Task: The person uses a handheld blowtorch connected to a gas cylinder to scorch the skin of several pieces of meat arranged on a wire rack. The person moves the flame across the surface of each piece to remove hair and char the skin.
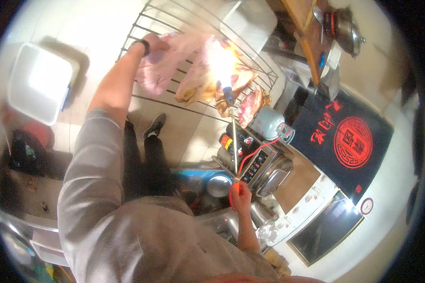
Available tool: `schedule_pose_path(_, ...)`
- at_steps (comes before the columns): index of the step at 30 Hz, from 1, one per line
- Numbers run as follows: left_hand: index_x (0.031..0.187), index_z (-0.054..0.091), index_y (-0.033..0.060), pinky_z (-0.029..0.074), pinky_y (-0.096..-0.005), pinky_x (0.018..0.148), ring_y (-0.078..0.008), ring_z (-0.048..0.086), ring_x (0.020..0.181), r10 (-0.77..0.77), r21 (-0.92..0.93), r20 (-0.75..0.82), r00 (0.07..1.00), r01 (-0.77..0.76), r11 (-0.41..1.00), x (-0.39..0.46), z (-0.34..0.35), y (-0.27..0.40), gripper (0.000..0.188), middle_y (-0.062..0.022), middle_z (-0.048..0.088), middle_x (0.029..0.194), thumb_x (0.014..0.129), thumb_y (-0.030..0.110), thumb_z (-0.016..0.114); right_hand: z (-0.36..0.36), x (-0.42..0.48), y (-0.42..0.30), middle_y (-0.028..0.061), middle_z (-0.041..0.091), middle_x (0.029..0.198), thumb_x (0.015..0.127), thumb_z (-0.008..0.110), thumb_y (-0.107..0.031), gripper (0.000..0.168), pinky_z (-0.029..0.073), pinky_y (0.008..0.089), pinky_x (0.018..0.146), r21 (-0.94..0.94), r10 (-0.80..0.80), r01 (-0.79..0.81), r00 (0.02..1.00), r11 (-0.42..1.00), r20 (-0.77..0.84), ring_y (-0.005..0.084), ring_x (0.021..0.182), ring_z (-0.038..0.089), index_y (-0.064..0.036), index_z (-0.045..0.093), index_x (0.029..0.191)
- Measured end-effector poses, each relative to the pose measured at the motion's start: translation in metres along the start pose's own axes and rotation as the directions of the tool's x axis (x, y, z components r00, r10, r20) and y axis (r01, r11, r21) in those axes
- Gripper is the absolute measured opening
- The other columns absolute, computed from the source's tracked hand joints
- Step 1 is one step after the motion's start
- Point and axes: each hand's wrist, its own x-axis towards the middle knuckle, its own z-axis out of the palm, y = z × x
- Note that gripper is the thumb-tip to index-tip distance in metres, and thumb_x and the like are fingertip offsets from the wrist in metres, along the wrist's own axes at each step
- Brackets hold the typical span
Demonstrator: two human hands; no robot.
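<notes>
My right hand (241,198) grips the orange handle of a gas torch (234,141). Its long metal tube runs up to a dark nozzle (228,94), where a bright flame burns against browned meat (194,85) on a wire rack (141,26). My left hand (157,45), with a dark band at the wrist, rests on a pale piece of meat (156,78) at the rack's left; blur hides its fingers. A smaller reddish piece of meat (248,108) lies right of the nozzle. Glare covers the meat at the flame.
A grey gas cylinder (269,122) with a red hose (256,152) stands right of the rack, by dark bottles (227,141). A white plastic tub (39,85) sits on the left floor; another white container (249,24) is beyond the rack. A metal lidded pot (343,32) is upper right.
</notes>
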Motion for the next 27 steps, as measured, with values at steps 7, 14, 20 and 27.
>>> schedule_pose_path(7, 0.106, 0.064, -0.0075, 0.051, -0.0344, 0.074, -0.0230, 0.065, 0.086, 0.070, -0.089, -0.054, 0.996, -0.074, 0.993, -0.035, -0.024, -0.038, 0.056, -0.0148, 0.068, 0.093, 0.071, 0.035, 0.074, 0.005, 0.008, -0.057, 0.0133, 0.065, 0.091, 0.089, 0.063, -0.021, 0.036, 0.049, 0.0318, 0.075, -0.278, -0.096, 0.105, 0.994, 0.955, 0.044, 0.0209, 0.082, 0.062, -0.001, 0.058, 0.118)
schedule_pose_path(14, 0.114, 0.060, -0.0088, 0.054, -0.0333, 0.075, -0.0215, 0.066, 0.084, -0.073, -0.423, -0.137, 0.988, 0.008, 0.906, -0.044, -0.060, -0.091, 0.056, -0.0143, 0.068, 0.099, 0.073, 0.026, 0.076, 0.034, 0.007, -0.047, 0.0210, 0.063, 0.093, 0.088, 0.064, -0.030, 0.040, 0.048, 0.0452, 0.073, -0.276, -0.110, 0.120, 0.993, 0.954, 0.049, 0.0377, 0.084, 0.062, -0.004, 0.054, 0.116)
schedule_pose_path(20, 0.125, 0.055, -0.0063, 0.050, -0.0371, 0.087, -0.0295, 0.065, 0.100, -0.088, -0.130, -0.306, 0.948, 0.049, 0.990, -0.067, -0.056, -0.083, 0.065, -0.0203, 0.067, 0.110, 0.079, 0.036, 0.071, 0.059, 0.002, -0.046, 0.0226, 0.064, 0.094, 0.088, 0.063, -0.026, 0.034, 0.049, 0.0468, 0.072, -0.208, -0.216, 0.217, 0.976, 0.954, 0.031, 0.0414, 0.086, 0.063, -0.003, 0.054, 0.112)
schedule_pose_path(27, 0.135, 0.049, 0.0023, 0.037, -0.0392, 0.106, -0.0356, 0.050, 0.125, -0.099, 0.275, -0.342, 0.934, 0.200, 0.941, -0.204, -0.012, -0.148, 0.071, -0.0241, 0.055, 0.130, 0.084, 0.049, 0.061, 0.088, -0.006, -0.043, 0.0230, 0.064, 0.100, 0.091, 0.057, -0.022, 0.032, 0.050, 0.0489, 0.078, -0.143, -0.338, 0.328, 0.939, 0.934, -0.057, 0.0429, 0.090, 0.062, -0.001, 0.056, 0.115)
